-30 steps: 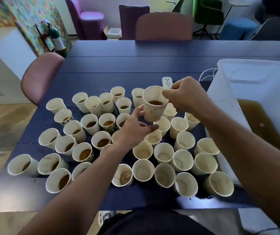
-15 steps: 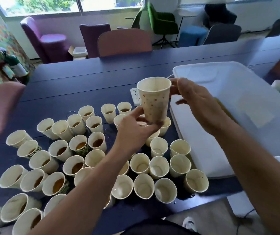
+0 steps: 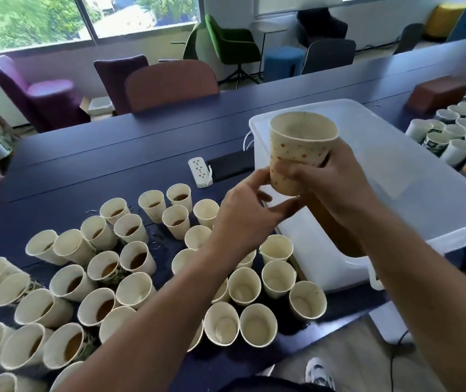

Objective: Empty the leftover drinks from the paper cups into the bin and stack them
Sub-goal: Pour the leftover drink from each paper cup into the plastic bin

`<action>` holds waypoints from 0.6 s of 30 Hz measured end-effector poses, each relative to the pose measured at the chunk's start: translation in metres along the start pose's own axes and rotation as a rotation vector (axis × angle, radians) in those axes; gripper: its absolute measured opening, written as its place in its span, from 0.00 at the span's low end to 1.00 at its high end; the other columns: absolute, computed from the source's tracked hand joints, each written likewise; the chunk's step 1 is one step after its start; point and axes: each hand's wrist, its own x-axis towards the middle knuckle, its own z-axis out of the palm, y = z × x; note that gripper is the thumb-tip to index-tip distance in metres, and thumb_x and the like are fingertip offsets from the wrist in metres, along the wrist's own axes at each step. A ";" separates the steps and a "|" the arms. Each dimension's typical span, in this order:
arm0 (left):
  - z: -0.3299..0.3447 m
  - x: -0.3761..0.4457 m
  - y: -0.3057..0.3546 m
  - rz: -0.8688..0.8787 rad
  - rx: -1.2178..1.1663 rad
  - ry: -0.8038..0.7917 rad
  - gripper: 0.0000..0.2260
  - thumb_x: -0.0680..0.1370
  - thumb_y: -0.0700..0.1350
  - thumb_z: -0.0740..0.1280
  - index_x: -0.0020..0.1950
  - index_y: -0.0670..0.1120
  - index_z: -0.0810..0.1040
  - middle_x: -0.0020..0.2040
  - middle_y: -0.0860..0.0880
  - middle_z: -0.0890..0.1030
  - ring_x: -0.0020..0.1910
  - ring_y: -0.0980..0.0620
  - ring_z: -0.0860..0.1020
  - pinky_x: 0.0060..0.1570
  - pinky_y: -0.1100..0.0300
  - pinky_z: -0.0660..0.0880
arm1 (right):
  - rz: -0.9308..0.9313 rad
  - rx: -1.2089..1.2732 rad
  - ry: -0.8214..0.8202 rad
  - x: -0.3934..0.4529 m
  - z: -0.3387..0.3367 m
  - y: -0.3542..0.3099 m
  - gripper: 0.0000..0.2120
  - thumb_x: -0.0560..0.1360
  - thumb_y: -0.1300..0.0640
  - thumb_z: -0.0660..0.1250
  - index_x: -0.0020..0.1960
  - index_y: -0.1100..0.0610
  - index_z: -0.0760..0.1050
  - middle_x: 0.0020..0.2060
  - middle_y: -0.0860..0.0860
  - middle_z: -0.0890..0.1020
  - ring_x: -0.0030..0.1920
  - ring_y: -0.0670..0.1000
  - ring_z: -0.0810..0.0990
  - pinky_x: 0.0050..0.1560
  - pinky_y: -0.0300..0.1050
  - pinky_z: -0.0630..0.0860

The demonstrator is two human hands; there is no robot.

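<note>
A cream paper cup with orange dots (image 3: 299, 154) is held upright over the near-left corner of the white plastic bin (image 3: 412, 176). My right hand (image 3: 330, 185) wraps around its side. The fingertips of my left hand (image 3: 250, 210) touch the cup's lower edge and base. Brown liquid (image 3: 336, 230) lies in the bin under my right forearm. Several paper cups stand on the dark blue table (image 3: 113, 162): those on the left (image 3: 104, 278) hold brown drink, those nearer the bin (image 3: 277, 275) look empty.
A white power strip (image 3: 200, 171) and a black phone (image 3: 230, 164) lie left of the bin. More cups (image 3: 463, 131) crowd the table right of the bin, beside a brown box (image 3: 435, 93). Chairs line the table's far side; a brown one (image 3: 169, 83) is closest.
The cup has travelled right from above the cluster to over the bin's corner. My right hand shifted from the rim to the side, and the view swung right.
</note>
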 end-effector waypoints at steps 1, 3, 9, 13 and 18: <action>0.003 0.001 0.001 -0.015 0.000 -0.028 0.25 0.71 0.62 0.76 0.65 0.60 0.75 0.55 0.62 0.80 0.53 0.60 0.79 0.49 0.58 0.79 | -0.004 -0.036 0.016 0.000 -0.004 0.000 0.30 0.64 0.49 0.76 0.64 0.57 0.76 0.49 0.50 0.84 0.50 0.48 0.83 0.44 0.41 0.80; 0.009 0.004 0.000 -0.031 0.045 -0.084 0.31 0.72 0.62 0.75 0.72 0.60 0.69 0.61 0.62 0.77 0.55 0.60 0.78 0.51 0.57 0.77 | -0.008 -0.131 0.044 0.001 -0.014 0.002 0.34 0.64 0.44 0.75 0.66 0.55 0.74 0.53 0.50 0.82 0.53 0.48 0.82 0.48 0.43 0.82; 0.031 0.008 -0.007 -0.057 0.297 -0.288 0.42 0.75 0.63 0.71 0.82 0.52 0.55 0.81 0.53 0.58 0.75 0.50 0.67 0.73 0.49 0.68 | 0.029 -0.305 0.093 0.009 -0.049 0.017 0.41 0.61 0.37 0.76 0.69 0.51 0.71 0.59 0.49 0.80 0.59 0.51 0.79 0.57 0.54 0.81; 0.041 0.007 -0.013 -0.088 0.319 -0.398 0.46 0.76 0.64 0.70 0.84 0.51 0.47 0.84 0.54 0.48 0.81 0.52 0.52 0.77 0.53 0.54 | 0.066 -0.376 0.114 0.014 -0.070 0.035 0.33 0.66 0.48 0.80 0.67 0.52 0.72 0.57 0.49 0.81 0.57 0.52 0.80 0.57 0.57 0.80; 0.047 0.004 -0.023 -0.093 0.286 -0.416 0.48 0.75 0.65 0.71 0.83 0.55 0.44 0.83 0.59 0.44 0.81 0.54 0.50 0.77 0.54 0.54 | 0.111 -0.447 0.096 0.018 -0.087 0.059 0.31 0.69 0.53 0.79 0.68 0.53 0.70 0.58 0.51 0.79 0.57 0.54 0.78 0.54 0.53 0.79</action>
